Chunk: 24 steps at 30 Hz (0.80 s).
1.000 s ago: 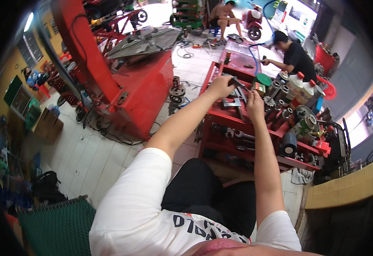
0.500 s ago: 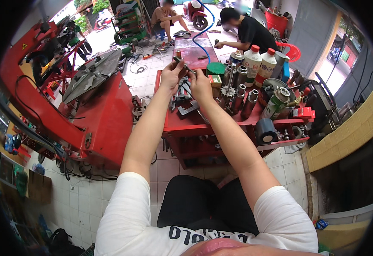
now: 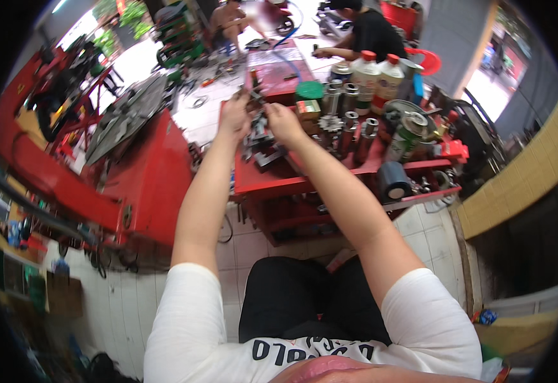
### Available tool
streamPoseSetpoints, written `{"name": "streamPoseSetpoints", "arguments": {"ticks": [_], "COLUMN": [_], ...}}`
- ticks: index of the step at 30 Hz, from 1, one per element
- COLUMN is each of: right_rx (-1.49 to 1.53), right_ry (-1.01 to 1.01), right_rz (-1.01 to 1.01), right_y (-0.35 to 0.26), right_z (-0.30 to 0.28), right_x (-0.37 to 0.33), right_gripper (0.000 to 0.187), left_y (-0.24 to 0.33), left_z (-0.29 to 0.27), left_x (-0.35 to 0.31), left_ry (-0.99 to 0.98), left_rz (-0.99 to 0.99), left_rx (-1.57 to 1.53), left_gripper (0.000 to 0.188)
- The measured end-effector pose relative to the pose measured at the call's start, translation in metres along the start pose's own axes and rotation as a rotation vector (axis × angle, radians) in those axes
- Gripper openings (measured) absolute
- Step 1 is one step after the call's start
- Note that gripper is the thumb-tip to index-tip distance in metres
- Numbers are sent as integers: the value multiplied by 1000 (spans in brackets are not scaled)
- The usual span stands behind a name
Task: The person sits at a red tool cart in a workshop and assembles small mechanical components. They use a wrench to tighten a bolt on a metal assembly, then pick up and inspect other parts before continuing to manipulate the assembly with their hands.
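Note:
Both my arms stretch forward over the red tool cart (image 3: 263,186). My left hand (image 3: 234,117) is closed, its fingers bent around a small dark metal part (image 3: 256,97). From the other side, the fingertips of my right hand (image 3: 283,124) pinch the same part. Motion blur hides its exact kind. Below the hands lie several metal hand tools (image 3: 257,145) in a pile. Right of my right hand stand a green-lidded tub (image 3: 309,90), a small box (image 3: 307,110), a toothed metal sprocket (image 3: 330,123) and several upright metal cylinders (image 3: 363,142).
Two red-capped bottles (image 3: 366,80), a green spray can (image 3: 406,136) and a dark cylinder (image 3: 394,179) crowd the cart's right side. A red machine (image 3: 154,185) stands at left. Beyond the cart, a person in black (image 3: 379,41) bends forward; another person (image 3: 228,24) sits farther back.
The whole view has shifted and blurred, so the cart and hands appear slightly farther left. Both hands stay together at the small metal part.

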State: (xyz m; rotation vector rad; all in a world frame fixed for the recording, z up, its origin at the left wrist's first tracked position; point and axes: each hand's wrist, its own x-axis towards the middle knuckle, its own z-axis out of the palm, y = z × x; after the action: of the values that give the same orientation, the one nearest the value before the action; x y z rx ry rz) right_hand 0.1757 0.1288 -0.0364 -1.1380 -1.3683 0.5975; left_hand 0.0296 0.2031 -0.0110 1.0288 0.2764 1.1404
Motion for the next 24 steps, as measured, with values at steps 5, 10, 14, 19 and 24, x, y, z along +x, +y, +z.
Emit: {"name": "streamPoseSetpoints", "arguments": {"ticks": [5, 10, 14, 19, 24], "right_rx": [-228, -220, -220, -270, -254], "right_ry": [68, 101, 160, 147, 106], "right_rz": [-35, -35, -57, -67, -39], "right_y": [-24, -33, -35, -35, -38], "right_z": [8, 0, -3, -3, -1], "right_x": [-17, -22, -22, -24, -26], "right_gripper": [35, 35, 32, 29, 29], "left_y": [3, 5, 6, 0, 1], "left_z": [-22, -2, 8, -6, -17], "left_x": [-4, -10, -13, -12, -10], "left_ry": [99, 88, 23, 75, 16], "left_rz": [47, 17, -120, -117, -90], "left_rx": [35, -43, 14, 138, 129], "left_gripper": [13, 24, 25, 24, 21]}}
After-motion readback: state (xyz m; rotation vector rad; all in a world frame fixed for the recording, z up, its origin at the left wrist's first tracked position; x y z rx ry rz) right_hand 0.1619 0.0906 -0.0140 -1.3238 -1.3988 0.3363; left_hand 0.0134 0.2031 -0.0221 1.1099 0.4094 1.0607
